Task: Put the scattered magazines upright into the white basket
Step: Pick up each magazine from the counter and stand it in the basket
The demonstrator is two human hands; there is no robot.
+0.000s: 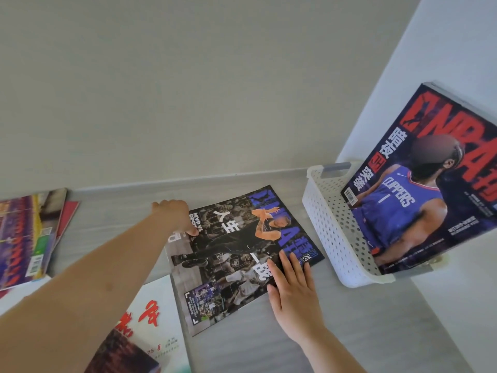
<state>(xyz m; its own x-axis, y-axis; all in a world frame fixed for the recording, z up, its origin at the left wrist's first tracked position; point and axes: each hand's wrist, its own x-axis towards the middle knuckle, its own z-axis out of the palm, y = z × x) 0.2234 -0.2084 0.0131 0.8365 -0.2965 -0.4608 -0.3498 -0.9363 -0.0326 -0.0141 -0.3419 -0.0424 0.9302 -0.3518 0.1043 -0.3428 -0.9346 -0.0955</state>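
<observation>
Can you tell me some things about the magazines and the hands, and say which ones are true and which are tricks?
1. Both hands touch the dark basketball magazine lying on the table. True: the left hand is at its far edge, the right hand lies flat on its near edge.
2. The white basket has nothing in it. False: a Clippers magazine stands in it, leaning.
3. More magazines lie stacked at the left. True.
4. The dark magazine is lifted in the air. False: it lies flat on the table.
5. The magazine with red writing is in the basket. False: it lies on the table near the left arm.
</observation>
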